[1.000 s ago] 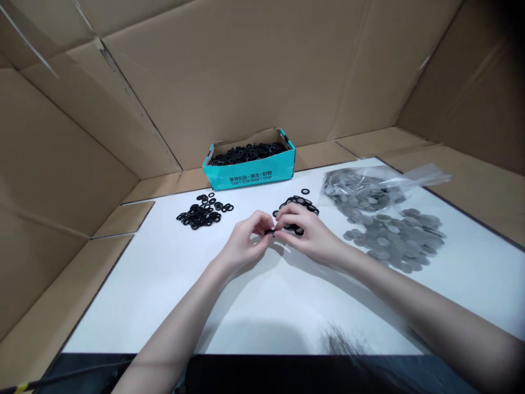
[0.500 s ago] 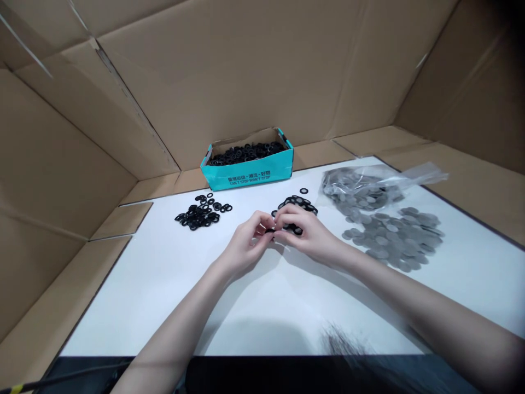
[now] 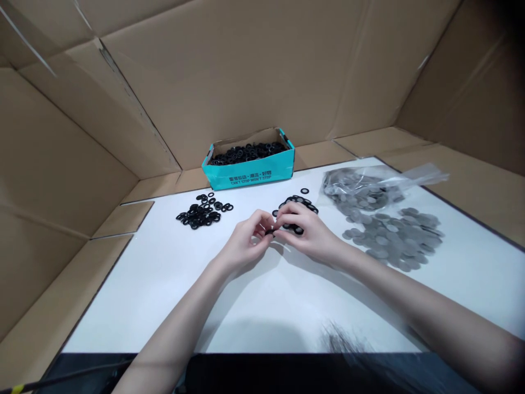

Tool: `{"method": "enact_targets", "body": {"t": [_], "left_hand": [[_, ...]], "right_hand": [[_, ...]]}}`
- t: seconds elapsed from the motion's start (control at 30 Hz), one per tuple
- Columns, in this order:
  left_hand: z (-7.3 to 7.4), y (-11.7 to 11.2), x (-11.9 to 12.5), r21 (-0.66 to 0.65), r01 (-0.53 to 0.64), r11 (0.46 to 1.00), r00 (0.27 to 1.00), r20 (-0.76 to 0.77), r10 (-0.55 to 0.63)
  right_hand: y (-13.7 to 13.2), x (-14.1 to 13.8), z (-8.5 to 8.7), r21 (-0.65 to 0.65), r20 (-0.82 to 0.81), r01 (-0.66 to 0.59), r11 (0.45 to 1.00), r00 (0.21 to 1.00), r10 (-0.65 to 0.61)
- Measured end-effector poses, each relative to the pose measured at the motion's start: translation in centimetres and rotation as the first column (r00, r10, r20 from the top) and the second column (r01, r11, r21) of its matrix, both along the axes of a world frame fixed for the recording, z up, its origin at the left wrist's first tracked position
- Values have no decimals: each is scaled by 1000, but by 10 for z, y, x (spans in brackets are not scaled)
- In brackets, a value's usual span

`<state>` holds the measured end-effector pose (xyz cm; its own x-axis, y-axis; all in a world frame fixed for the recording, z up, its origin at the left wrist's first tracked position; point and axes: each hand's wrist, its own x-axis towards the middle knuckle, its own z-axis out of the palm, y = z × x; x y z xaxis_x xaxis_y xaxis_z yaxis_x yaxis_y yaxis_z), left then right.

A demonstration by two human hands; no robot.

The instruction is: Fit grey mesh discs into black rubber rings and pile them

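Between my fingertips at the middle of the table is a small black ring (image 3: pixel 269 232), mostly covered by the fingers. My left hand (image 3: pixel 251 235) pinches it from the left, and my right hand (image 3: pixel 301 230) pinches it from the right; the two hands meet at their tips. Whether a grey disc sits in this ring I cannot tell. Just behind my right hand lies a pile of black rings with grey discs in them (image 3: pixel 301 201), partly hidden by the fingers. To the left is a heap of bare black rings (image 3: pixel 199 216). Loose grey discs (image 3: pixel 396 238) spread out on the right.
A turquoise box (image 3: pixel 250 176) full of black rings stands at the back. A clear plastic bag (image 3: pixel 361 186) of grey discs lies at the back right. Cardboard walls (image 3: pixel 246 71) surround the white table (image 3: pixel 164 306). One ringed disc (image 3: pixel 304 191) lies apart.
Both hands stay together on the ring, with only a slight shift of the fingertips. The view has moved very slightly; the piles look the same.
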<state>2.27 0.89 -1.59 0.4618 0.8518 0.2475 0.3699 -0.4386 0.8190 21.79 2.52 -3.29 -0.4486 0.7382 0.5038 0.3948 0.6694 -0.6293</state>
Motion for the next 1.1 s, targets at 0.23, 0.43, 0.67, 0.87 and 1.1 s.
{"method": "enact_targets", "body": {"t": [0.23, 0.43, 0.67, 0.87, 1.1], "left_hand": [[-1, 0, 1, -34, -25, 999, 997, 71, 28], [-1, 1, 0, -37, -8, 999, 999, 38, 9], [0, 0, 0, 232, -33, 972, 988, 157, -4], [0, 0, 0, 416, -46, 908, 990, 143, -15], [1, -2, 3, 489, -26, 872, 995, 98, -25]], "right_hand": [[0, 0, 2, -5, -29, -29, 1000, 999, 29], [-2, -2, 0, 15, -6, -44, 999, 999, 44], [1, -1, 8, -282, -196, -78, 956, 980, 22], [0, -3, 11, -585, -316, -173, 792, 949, -26], [0, -5, 5, -629, -360, -266, 730, 932, 29]]}}
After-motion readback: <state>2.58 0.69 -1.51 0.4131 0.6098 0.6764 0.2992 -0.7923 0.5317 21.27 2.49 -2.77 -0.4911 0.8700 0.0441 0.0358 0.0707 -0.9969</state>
